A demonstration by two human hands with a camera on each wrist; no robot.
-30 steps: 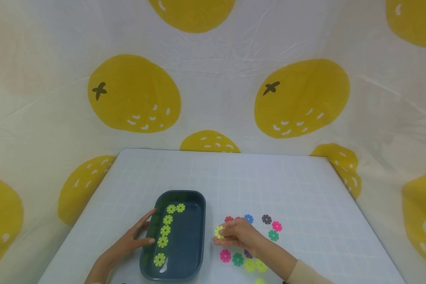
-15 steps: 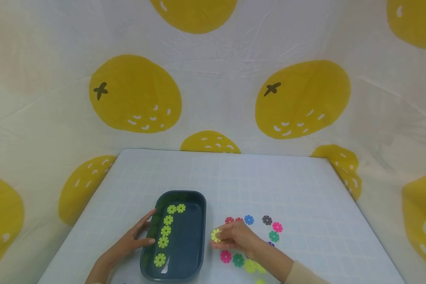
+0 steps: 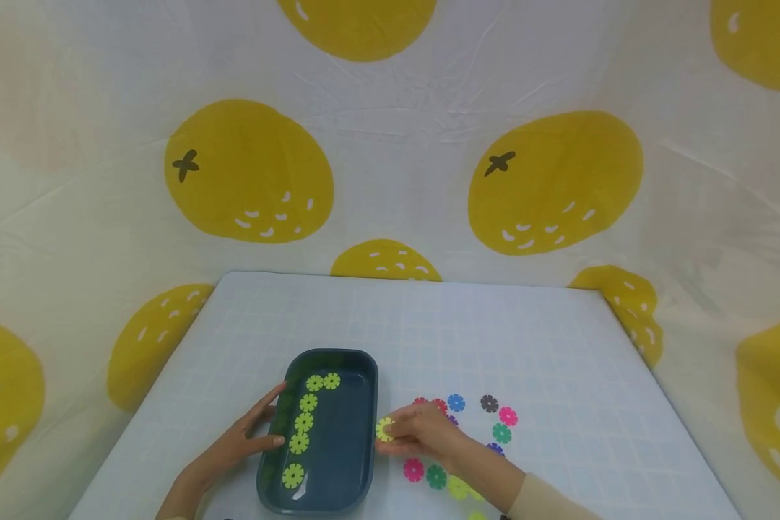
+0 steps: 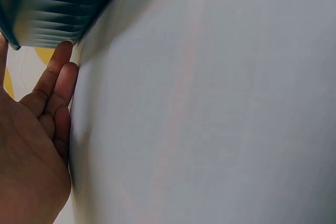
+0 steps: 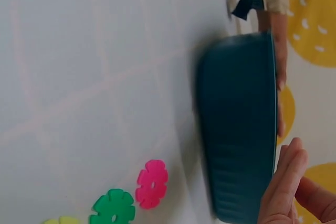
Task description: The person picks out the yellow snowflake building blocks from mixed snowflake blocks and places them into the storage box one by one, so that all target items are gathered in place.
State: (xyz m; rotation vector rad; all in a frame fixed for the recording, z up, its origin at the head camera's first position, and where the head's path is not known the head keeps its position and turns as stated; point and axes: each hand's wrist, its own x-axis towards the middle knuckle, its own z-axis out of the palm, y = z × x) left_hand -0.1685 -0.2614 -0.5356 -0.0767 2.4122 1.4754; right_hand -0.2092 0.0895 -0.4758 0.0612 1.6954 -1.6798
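My right hand (image 3: 422, 431) pinches a yellow flower-shaped plastic building disc (image 3: 383, 430) between thumb and fingers, at the right rim of a dark teal tray (image 3: 373, 462). In the right wrist view the fingers (image 5: 286, 177) show beside the tray's wall, and the disc is hidden. Against the tray's left side rests my left hand (image 3: 240, 435), thumb on the rim and fingers fairly straight. The left wrist view has those fingers (image 4: 55, 80) reaching to the tray's outer wall (image 4: 52, 14). Inside the tray, several yellow-green discs (image 3: 303, 422) lie flat in a bent row.
Right of the tray, several loose discs lie on the white gridded tabletop (image 3: 494, 332): a pink disc (image 3: 413, 470), a green disc (image 3: 436, 477), a blue disc (image 3: 456, 402), a black disc (image 3: 489, 403) and others. A lemon-printed cloth (image 3: 396, 180) hangs behind the table.
My right hand has moved left with the yellow disc, from above the loose discs to the tray's right rim. The left hand and the tray have stayed in place.
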